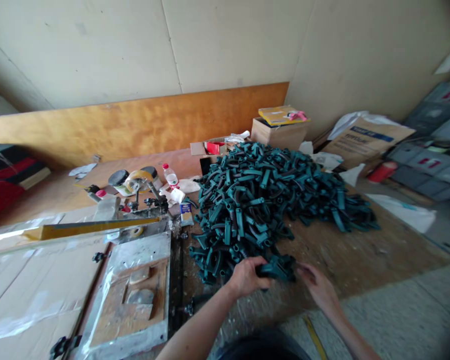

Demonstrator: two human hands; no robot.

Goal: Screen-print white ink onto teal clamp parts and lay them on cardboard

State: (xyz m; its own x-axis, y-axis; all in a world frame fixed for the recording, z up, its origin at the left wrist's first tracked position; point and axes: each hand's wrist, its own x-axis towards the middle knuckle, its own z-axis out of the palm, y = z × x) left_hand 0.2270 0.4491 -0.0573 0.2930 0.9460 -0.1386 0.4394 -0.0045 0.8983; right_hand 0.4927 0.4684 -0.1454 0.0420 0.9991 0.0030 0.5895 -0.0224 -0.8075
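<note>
My left hand (249, 276) is wrapped around a dark green plastic handle-like part (277, 268), held over the near edge of the pile. My right hand (318, 286) is just right of that part's far end, with its fingers curled and drawn together. Whether those fingertips touch the part or pinch something small is too blurred to tell. Behind both hands spreads a large heap of similar dark green parts (262, 195), some with black ribbed pieces on them.
To the left a metal-framed fixture with a wooden insert (155, 295) lies beside cardboard sheets (30, 285). Jars (119, 180), a plastic bottle (170, 176) and a small blue packet (186, 212) stand behind it. A wooden box (275, 134) sits beyond the heap; grey crates (420, 160) are stacked at right.
</note>
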